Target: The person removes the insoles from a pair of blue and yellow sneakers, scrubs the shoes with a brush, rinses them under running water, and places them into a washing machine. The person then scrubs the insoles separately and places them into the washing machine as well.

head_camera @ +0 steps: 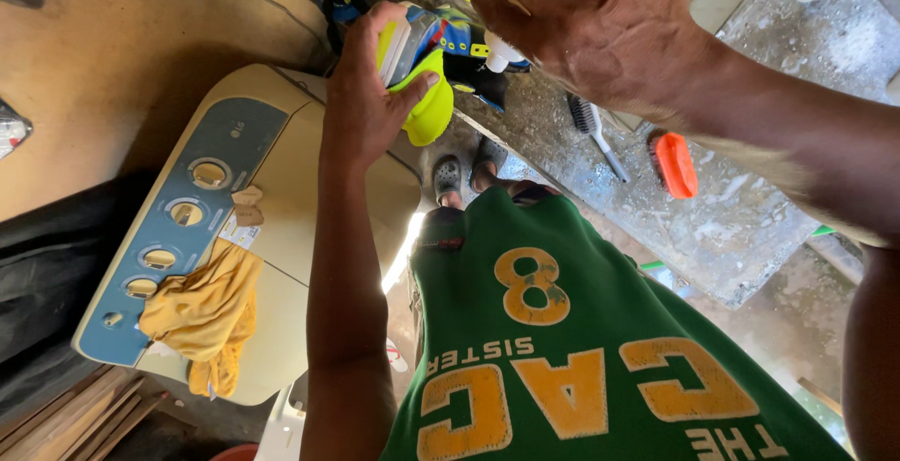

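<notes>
Left hand (366,95) grips a glossy neon-soled sneaker (436,58); right hand (600,20) clasps a white plastic bottle (502,51).

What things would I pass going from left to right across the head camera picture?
Washing machine with a yellow cloth → left hand → colourful shoe → right hand → orange scrub brush.

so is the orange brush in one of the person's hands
No, the orange brush lies on the wet concrete slab, apart from both hands; the left hand holds a colourful shoe.

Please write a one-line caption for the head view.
Left hand grips a colourful shoe; right hand holds a white-capped bottle against it.
</notes>
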`<state>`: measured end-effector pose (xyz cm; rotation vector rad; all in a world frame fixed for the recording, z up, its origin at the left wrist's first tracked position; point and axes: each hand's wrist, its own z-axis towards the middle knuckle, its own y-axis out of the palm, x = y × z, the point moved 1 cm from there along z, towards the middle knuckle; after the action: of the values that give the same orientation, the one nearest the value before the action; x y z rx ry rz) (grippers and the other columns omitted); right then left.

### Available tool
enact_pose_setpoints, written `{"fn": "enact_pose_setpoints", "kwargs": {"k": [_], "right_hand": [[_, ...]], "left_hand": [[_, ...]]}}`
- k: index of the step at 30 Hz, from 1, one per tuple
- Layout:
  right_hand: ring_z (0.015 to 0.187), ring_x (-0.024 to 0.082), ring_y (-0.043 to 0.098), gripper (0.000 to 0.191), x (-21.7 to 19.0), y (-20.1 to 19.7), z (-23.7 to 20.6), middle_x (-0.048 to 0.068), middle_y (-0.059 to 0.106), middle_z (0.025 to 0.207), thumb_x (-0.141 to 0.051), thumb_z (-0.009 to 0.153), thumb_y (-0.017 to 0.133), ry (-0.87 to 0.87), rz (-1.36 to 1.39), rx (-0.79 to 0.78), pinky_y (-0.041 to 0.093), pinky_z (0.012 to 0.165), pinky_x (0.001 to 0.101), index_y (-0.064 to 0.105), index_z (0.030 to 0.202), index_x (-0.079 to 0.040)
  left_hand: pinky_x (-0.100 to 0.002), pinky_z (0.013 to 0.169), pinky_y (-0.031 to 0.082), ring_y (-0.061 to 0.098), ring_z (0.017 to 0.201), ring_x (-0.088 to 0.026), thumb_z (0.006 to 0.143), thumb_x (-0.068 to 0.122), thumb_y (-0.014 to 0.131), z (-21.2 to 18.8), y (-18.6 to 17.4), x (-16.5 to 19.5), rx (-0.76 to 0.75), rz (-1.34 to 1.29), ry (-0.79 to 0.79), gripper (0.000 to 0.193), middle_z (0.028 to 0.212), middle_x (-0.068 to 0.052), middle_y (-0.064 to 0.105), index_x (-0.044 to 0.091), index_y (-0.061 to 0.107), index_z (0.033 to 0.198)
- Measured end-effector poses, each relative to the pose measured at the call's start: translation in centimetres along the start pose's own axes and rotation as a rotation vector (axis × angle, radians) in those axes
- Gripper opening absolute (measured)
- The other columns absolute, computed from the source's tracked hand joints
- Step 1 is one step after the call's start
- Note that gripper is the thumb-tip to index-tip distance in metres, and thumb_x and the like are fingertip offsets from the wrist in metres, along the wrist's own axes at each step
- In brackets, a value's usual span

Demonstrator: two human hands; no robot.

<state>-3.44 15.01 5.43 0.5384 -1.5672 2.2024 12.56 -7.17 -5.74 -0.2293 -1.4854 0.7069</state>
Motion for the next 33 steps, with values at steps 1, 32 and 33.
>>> {"fn": "enact_pose_setpoints", "kwargs": {"k": [1, 32, 33], "right_hand": [[0.135, 0.016, 0.046, 0.025, -0.1, 0.2, -0.2, -0.004, 0.062, 0.133, -0.027, 0.102, 0.069, 0.011, 0.005, 0.014, 0.04, 0.106, 0.0315, 0.073, 0.127, -0.02], [0.074, 0.014, 0.06, 0.031, -20.6, 0.9, -45.0, 0.004, 0.065, 0.091, -0.013, 0.092, 0.085, 2.693, 0.744, 0.297, 0.046, 0.063, 0.0351, 0.062, 0.112, -0.005], [0.08, 0.011, 0.061, 0.017, -20.7, 0.5, -42.9, 0.002, 0.067, 0.09, -0.008, 0.102, 0.079, 2.427, 0.772, 0.366, 0.049, 0.072, 0.0295, 0.063, 0.106, -0.003]], "left_hand": [[-0.043, 0.113, 0.046, 0.057, 0.138, -0.034, 0.091, 0.015, 0.088, 0.1, -0.1, 0.0, -0.002, 0.002, 0.004, 0.071, 0.146, -0.015, 0.057, 0.009, 0.046, 0.148], [-0.041, 0.115, 0.044, 0.06, 0.134, -0.033, 0.093, 0.021, 0.085, 4.4, 2.4, 3.7, -0.14, 0.154, -0.115, 0.066, 0.142, -0.016, 0.062, 0.009, 0.048, 0.146], [-0.041, 0.115, 0.044, 0.06, 0.134, -0.033, 0.093, 0.021, 0.085, 4.5, 2.5, 3.8, -0.142, 0.142, -0.102, 0.066, 0.141, -0.016, 0.062, 0.009, 0.049, 0.146]]}}
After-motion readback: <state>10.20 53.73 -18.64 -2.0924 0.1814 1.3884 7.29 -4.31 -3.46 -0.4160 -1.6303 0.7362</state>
